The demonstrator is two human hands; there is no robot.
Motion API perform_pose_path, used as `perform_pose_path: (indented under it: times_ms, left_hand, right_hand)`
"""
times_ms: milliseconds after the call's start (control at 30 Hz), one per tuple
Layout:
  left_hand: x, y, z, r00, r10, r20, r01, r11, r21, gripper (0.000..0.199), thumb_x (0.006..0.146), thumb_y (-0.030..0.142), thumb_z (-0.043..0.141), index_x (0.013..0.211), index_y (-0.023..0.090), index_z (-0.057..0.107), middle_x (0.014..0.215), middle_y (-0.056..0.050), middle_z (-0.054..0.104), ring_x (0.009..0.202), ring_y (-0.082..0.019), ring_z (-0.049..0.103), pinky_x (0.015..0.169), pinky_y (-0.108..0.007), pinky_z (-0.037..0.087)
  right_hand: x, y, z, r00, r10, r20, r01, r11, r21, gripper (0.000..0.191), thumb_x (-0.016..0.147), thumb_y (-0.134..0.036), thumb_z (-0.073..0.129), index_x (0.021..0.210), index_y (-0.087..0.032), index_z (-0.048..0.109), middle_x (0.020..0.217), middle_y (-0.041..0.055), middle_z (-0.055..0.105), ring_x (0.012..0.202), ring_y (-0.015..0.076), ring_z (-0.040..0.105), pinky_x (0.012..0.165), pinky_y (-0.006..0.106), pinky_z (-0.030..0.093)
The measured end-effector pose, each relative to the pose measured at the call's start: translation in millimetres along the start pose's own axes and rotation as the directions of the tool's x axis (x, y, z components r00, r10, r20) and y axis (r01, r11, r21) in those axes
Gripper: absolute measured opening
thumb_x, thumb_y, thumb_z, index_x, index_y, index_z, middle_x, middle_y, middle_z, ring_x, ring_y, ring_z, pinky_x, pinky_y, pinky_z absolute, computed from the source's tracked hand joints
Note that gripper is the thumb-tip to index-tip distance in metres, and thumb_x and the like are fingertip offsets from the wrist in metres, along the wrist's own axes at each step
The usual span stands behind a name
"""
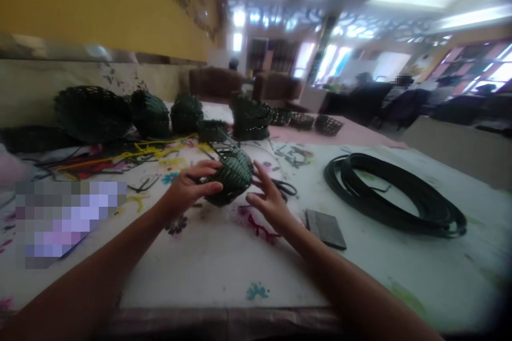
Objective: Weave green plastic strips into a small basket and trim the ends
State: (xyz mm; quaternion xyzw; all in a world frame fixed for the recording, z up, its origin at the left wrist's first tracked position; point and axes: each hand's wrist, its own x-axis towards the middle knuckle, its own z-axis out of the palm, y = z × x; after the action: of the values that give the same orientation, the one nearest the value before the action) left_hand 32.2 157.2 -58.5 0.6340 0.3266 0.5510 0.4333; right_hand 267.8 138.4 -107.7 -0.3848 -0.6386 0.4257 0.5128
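A small dark green woven basket (236, 173) is held tilted a little above the middle of the table, with loose strip ends sticking up from its upper left side. My left hand (194, 184) grips its left side, thumb towards me and fingers behind. On the other side, my right hand (270, 194) has its fingers spread and curved beside the weave. Its fingertips are at the basket's edge; whether they press on it I cannot tell. Dark-handled scissors (286, 187) lie partly hidden behind my right hand.
A large coil of dark strip (394, 192) lies to the right, and a grey flat block (326, 228) is beside my right forearm. Several woven baskets (94, 112) stand along the back. Yellow strips (148, 149) and cut scraps (294, 154) are scattered on the flowered cloth.
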Motion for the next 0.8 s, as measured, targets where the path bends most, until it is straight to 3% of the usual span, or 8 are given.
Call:
perform_pose_path:
  times_ms: [133,200,333,500,700,800]
  left_hand:
    - [-1.7,-11.1,7.7,0.989,0.143,-0.031,-0.139,0.984,0.114,0.021,0.059,0.025,0.092,0.075,0.023,0.078,0.107,-0.009,0.074,0.109,-0.026,0.066,0.107,-0.047,0.047]
    - [-2.4,-14.0,8.8,0.987,0.157,-0.034,-0.152,0.980,0.128,0.022,0.060,0.027,0.092,0.076,0.023,0.079,0.108,-0.010,0.074,0.111,-0.027,0.065,0.108,-0.049,0.046]
    - [-4.6,-16.1,8.8,0.997,0.074,-0.011,-0.073,0.995,0.075,0.024,0.061,0.033,0.093,0.078,0.022,0.078,0.114,-0.011,0.073,0.121,-0.029,0.061,0.113,-0.052,0.043]
    - [-8.3,-19.9,11.5,0.999,-0.031,0.016,0.032,0.999,-0.042,0.031,0.059,0.038,0.094,0.079,0.023,0.078,0.125,-0.009,0.069,0.132,-0.030,0.054,0.118,-0.056,0.036]
    - [-8.9,-22.2,12.7,0.995,-0.051,0.081,0.053,0.998,-0.026,0.029,0.063,0.039,0.093,0.081,0.022,0.078,0.132,-0.010,0.066,0.136,-0.031,0.051,0.118,-0.056,0.035]
    - [-9.8,-25.6,13.8,0.995,-0.023,0.097,0.024,1.000,-0.015,0.028,0.064,0.038,0.092,0.082,0.022,0.077,0.135,-0.010,0.065,0.137,-0.031,0.051,0.118,-0.056,0.037]
  right_hand:
    - [1.6,2.9,-0.6,0.999,0.034,0.003,-0.034,0.998,-0.044,0.099,0.075,-0.058,0.079,0.158,-0.041,0.029,0.162,0.0107,0.032,0.138,0.0343,0.047,0.102,0.053,0.051]
    - [2.4,4.3,-1.1,1.000,0.031,0.005,-0.030,0.998,-0.048,0.098,0.075,-0.057,0.079,0.158,-0.041,0.028,0.163,0.0107,0.031,0.137,0.0341,0.047,0.101,0.053,0.052]
    - [3.6,7.1,-1.1,1.000,0.019,0.012,-0.019,1.000,-0.025,0.101,0.074,-0.054,0.082,0.158,-0.040,0.029,0.164,0.0102,0.029,0.137,0.0347,0.048,0.099,0.052,0.054]
    - [4.0,7.5,-0.3,1.000,-0.025,0.019,0.024,0.998,0.054,0.118,0.065,-0.050,0.089,0.161,-0.038,0.022,0.166,0.0100,0.027,0.144,0.0353,0.040,0.100,0.051,0.054]
    - [6.6,4.4,-3.9,0.998,-0.060,-0.005,0.060,0.997,0.043,0.119,0.061,-0.051,0.092,0.159,-0.035,0.027,0.165,0.0111,0.027,0.143,0.0360,0.041,0.102,0.050,0.053]
    - [8.3,5.9,-6.7,0.992,-0.126,-0.001,0.126,0.992,-0.025,0.123,0.058,-0.058,0.091,0.159,-0.032,0.027,0.164,0.0126,0.030,0.146,0.0362,0.036,0.115,0.055,0.040]
